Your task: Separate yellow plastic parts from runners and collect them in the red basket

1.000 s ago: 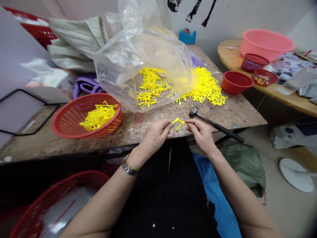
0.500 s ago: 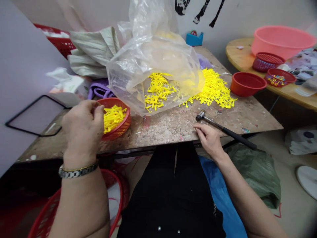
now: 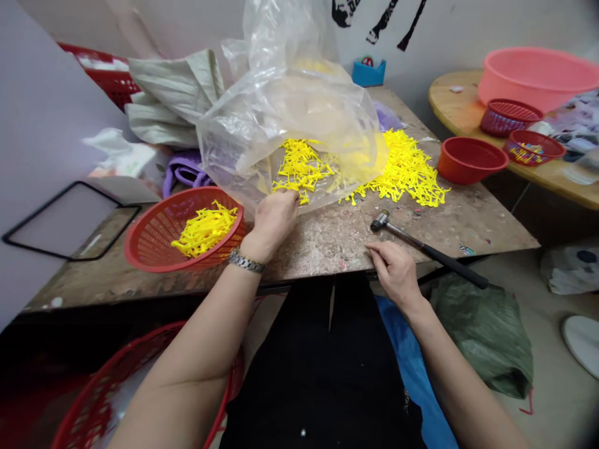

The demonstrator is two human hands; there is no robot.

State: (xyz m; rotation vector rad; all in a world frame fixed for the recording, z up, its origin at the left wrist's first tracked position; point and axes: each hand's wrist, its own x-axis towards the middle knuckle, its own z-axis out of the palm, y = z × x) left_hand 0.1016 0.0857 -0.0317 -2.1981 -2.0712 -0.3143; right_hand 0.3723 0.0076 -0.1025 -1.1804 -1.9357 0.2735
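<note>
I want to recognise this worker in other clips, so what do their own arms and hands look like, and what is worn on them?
Both forearms are bare, with no sleeves and no gloves. The left hand has a silver metal link wristwatch round its wrist. The right hand shows no ring, band or marking on hand or wrist.

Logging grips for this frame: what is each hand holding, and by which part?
The left hand reaches the yellow parts at the bag mouth; a hold cannot be told. The right hand rests empty on the table.
</note>
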